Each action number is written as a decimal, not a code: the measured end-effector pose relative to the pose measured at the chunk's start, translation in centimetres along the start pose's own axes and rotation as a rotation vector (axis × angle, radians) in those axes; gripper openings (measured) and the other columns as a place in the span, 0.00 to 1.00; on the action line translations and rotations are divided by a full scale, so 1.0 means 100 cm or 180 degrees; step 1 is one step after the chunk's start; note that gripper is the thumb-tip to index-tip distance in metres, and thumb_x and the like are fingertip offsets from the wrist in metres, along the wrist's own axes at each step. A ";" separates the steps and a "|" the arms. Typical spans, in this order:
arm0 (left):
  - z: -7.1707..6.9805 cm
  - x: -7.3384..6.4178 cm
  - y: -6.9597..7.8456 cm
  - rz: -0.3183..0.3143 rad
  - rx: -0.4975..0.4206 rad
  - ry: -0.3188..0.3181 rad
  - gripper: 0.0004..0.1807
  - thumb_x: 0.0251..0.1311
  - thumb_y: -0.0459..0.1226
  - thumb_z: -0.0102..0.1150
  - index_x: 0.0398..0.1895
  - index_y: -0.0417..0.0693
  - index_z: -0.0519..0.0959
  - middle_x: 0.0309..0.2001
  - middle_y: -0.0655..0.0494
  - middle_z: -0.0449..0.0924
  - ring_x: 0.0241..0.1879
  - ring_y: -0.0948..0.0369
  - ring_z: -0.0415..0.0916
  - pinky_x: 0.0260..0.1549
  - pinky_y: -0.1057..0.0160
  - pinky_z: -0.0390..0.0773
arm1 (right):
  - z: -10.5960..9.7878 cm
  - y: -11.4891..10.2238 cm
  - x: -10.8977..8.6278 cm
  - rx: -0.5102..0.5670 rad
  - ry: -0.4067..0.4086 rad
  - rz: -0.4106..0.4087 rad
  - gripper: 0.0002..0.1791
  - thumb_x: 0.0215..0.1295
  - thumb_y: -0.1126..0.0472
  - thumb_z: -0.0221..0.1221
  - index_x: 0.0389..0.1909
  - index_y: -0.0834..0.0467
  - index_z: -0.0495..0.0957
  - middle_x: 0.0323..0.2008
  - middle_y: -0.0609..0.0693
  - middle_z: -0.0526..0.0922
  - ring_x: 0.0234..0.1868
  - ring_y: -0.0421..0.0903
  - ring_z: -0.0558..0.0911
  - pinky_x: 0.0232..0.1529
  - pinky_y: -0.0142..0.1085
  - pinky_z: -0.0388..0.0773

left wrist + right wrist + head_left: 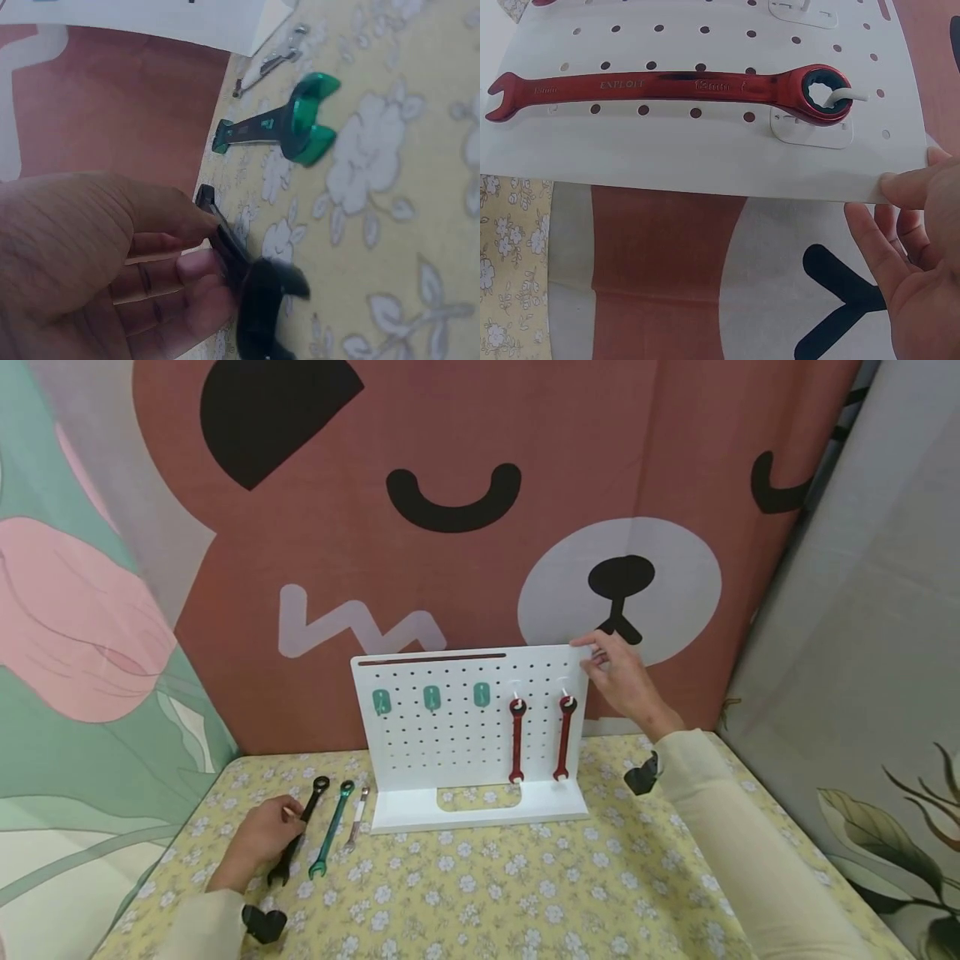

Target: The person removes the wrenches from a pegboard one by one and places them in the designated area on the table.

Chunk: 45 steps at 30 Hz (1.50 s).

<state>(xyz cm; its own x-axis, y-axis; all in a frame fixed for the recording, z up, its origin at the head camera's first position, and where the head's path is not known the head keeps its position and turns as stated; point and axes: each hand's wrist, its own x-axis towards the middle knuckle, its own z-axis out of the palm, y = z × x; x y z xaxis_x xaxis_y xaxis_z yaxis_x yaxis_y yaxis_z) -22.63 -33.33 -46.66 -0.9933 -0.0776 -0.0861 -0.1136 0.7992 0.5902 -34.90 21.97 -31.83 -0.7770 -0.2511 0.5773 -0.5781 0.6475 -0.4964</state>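
My left hand (265,835) pinches a black wrench (232,259) by its shaft, between thumb and fingers, at the table's left side. Just right of it lie a green wrench (330,831) and a small silver wrench (357,820). At the upper right corner of a white pegboard (450,752), my right hand (626,683) grips the edge between thumb and fingers. Two red wrenches hang on white hooks there: one red wrench (517,739) and, nearer the right edge, another red wrench (667,86) with its ring end over the hook.
Three green hooks, the left one (382,702), the middle one (432,697) and the right one (482,694), are on the board with nothing hanging from them. A flowered yellow cloth (480,893) covers the table. Behind stands a curtain (465,577) with a bear print.
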 end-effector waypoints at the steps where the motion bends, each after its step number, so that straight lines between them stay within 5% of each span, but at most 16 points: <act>1: 0.000 0.000 0.001 -0.0006 0.0036 0.0006 0.11 0.67 0.31 0.60 0.48 0.32 0.77 0.31 0.50 0.76 0.21 0.56 0.72 0.21 0.56 0.74 | 0.000 0.000 0.000 -0.0002 0.0006 0.0001 0.18 0.73 0.73 0.59 0.60 0.58 0.78 0.50 0.61 0.75 0.48 0.58 0.81 0.41 0.51 0.82; 14: 0.000 -0.007 0.014 0.0102 0.0344 0.0007 0.09 0.68 0.30 0.61 0.47 0.34 0.78 0.33 0.50 0.78 0.24 0.56 0.71 0.23 0.56 0.73 | 0.000 -0.001 0.000 -0.0006 -0.0001 -0.0016 0.18 0.73 0.73 0.59 0.60 0.58 0.78 0.50 0.61 0.75 0.48 0.58 0.81 0.42 0.52 0.82; 20: 0.007 -0.017 0.032 0.0386 0.0558 0.0148 0.07 0.70 0.34 0.61 0.44 0.38 0.78 0.24 0.54 0.71 0.19 0.57 0.66 0.18 0.58 0.66 | 0.001 -0.001 0.001 -0.0005 -0.0014 -0.0005 0.18 0.73 0.73 0.59 0.60 0.58 0.78 0.50 0.61 0.75 0.49 0.58 0.81 0.42 0.51 0.83; 34: 0.047 -0.008 0.118 0.1221 0.0302 0.0175 0.04 0.72 0.38 0.63 0.40 0.48 0.83 0.30 0.62 0.79 0.23 0.65 0.71 0.23 0.59 0.75 | 0.000 -0.002 -0.003 0.0038 -0.0016 0.0105 0.19 0.74 0.71 0.59 0.61 0.55 0.77 0.53 0.59 0.75 0.50 0.58 0.80 0.42 0.52 0.82; 40: 0.076 0.000 0.157 0.1573 -0.0025 -0.0030 0.04 0.72 0.37 0.63 0.45 0.49 0.84 0.31 0.65 0.79 0.28 0.65 0.75 0.27 0.61 0.77 | 0.003 -0.001 -0.003 0.0084 -0.0028 0.0085 0.18 0.74 0.72 0.59 0.61 0.56 0.77 0.54 0.59 0.74 0.49 0.57 0.80 0.42 0.52 0.82; 45: 0.102 0.007 0.196 0.1888 -0.0383 -0.0250 0.13 0.72 0.36 0.62 0.56 0.42 0.81 0.42 0.54 0.83 0.40 0.57 0.81 0.41 0.56 0.82 | 0.002 0.001 -0.001 0.0080 0.0014 0.0017 0.19 0.73 0.72 0.59 0.60 0.56 0.78 0.51 0.59 0.75 0.48 0.57 0.80 0.42 0.52 0.82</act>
<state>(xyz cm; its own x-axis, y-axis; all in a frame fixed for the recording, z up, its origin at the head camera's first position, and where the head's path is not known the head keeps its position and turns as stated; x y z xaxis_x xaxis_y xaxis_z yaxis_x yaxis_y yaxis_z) -25.32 -11.67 -43.34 -0.8838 0.4081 0.2288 0.4522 0.6194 0.6418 -34.90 21.92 -32.01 -0.7791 -0.2444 0.5774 -0.5800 0.6306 -0.5157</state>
